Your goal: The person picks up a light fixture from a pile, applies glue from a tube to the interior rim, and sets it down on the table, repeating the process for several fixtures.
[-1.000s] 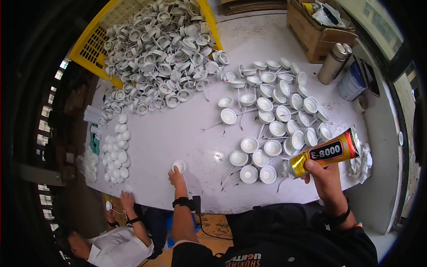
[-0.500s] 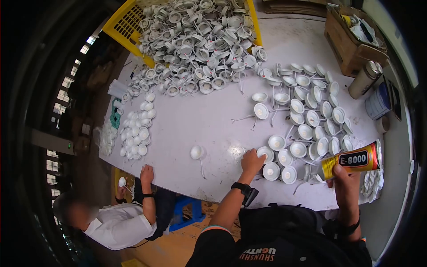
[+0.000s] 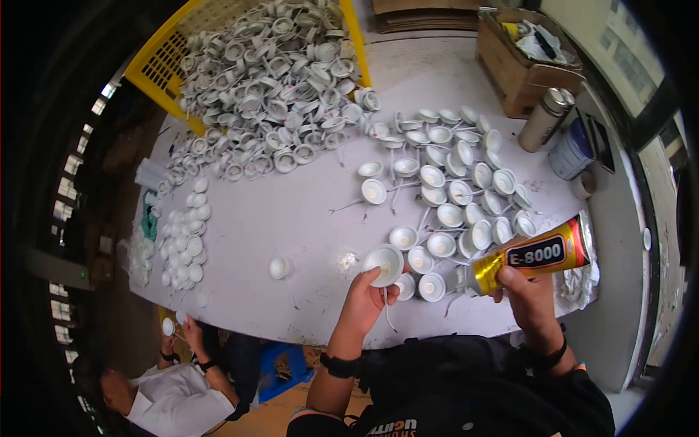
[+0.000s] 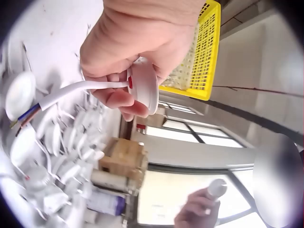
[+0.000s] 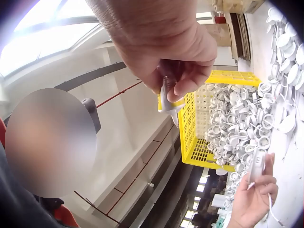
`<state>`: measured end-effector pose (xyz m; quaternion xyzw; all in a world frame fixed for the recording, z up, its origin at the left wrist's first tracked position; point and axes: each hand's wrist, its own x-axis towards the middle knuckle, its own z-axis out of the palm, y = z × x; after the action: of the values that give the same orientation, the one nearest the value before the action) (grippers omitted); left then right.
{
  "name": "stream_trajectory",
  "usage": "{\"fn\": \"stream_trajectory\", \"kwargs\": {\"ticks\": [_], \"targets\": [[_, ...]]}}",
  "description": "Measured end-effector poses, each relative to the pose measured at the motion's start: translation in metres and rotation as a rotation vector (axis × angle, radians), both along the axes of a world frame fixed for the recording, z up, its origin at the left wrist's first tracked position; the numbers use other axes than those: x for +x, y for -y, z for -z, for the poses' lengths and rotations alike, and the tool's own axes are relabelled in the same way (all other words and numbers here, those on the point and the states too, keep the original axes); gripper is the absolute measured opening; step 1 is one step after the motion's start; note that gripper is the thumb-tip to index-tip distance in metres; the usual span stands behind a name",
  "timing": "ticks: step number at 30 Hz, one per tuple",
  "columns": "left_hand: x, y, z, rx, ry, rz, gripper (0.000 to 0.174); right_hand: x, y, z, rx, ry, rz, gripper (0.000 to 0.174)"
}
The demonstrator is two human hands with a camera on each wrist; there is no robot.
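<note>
My left hand (image 3: 364,304) holds a round white lamp housing (image 3: 384,264) by its rim, its cable hanging down. In the left wrist view the fingers of the left hand (image 4: 137,52) curl round that housing (image 4: 144,85); its white cable ends in blue and brown wires. My right hand (image 3: 530,302) grips a yellow and black E-8000 tube (image 3: 539,255), its nozzle end toward the left. From the right wrist view, the tube's nozzle (image 5: 174,114) points down below the right hand (image 5: 166,42). Many similar housings (image 3: 441,244) lie between and beyond the hands.
A yellow crate (image 3: 357,44) spills white rings at the back left. White round caps (image 3: 186,247) are grouped at the left, one housing (image 3: 279,267) lies alone. A cardboard box (image 3: 510,73), a flask (image 3: 542,124) and a tub (image 3: 571,149) stand at the right; another person (image 3: 175,379) sits lower left.
My left hand first left the lone housing at the left, reached the right-hand group, and has now lifted a housing from it near the tube. The right hand still holds the tube.
</note>
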<state>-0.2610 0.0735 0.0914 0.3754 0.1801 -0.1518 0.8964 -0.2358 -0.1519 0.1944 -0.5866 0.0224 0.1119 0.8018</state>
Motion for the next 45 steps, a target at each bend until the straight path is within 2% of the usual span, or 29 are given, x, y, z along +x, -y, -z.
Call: {"fn": "stream_trajectory", "kwargs": {"ticks": [4, 6, 9, 11, 13, 15, 17, 39, 45], "targets": [[-0.01, 0.034, -0.053, -0.263, 0.071, -0.019, 0.048, -0.001, 0.004, -0.014, -0.036, 0.02, -0.08, 0.024], [-0.016, 0.044, -0.061, -0.318, 0.025, 0.02, 0.049, 0.0, 0.003, -0.018, -0.116, 0.179, -0.127, 0.023], [-0.02, 0.054, -0.066, -0.438, 0.017, 0.106, 0.045, 0.0, 0.001, -0.026, -0.197, 0.26, -0.14, 0.022], [-0.021, 0.058, -0.075, -0.446, 0.026, 0.176, 0.043, 0.004, 0.001, -0.029, -0.276, 0.306, -0.148, 0.022], [-0.022, 0.061, -0.077, -0.423, -0.019, 0.141, 0.041, 0.009, 0.001, -0.03, -0.433, 0.525, -0.18, 0.022], [-0.022, 0.061, -0.077, -0.453, 0.029, 0.11, 0.041, 0.009, -0.004, -0.031, -0.432, 0.474, -0.123, 0.028], [-0.022, 0.06, -0.079, -0.441, 0.029, 0.125, 0.041, 0.011, -0.004, -0.029, -0.491, 0.56, -0.155, 0.027], [-0.024, 0.058, -0.08, -0.426, 0.025, 0.17, 0.045, 0.011, -0.01, -0.031, -0.543, 0.534, -0.176, 0.022], [-0.025, 0.058, -0.077, -0.441, 0.027, 0.179, 0.044, 0.012, -0.013, -0.03, -0.568, 0.625, -0.178, 0.021]]}}
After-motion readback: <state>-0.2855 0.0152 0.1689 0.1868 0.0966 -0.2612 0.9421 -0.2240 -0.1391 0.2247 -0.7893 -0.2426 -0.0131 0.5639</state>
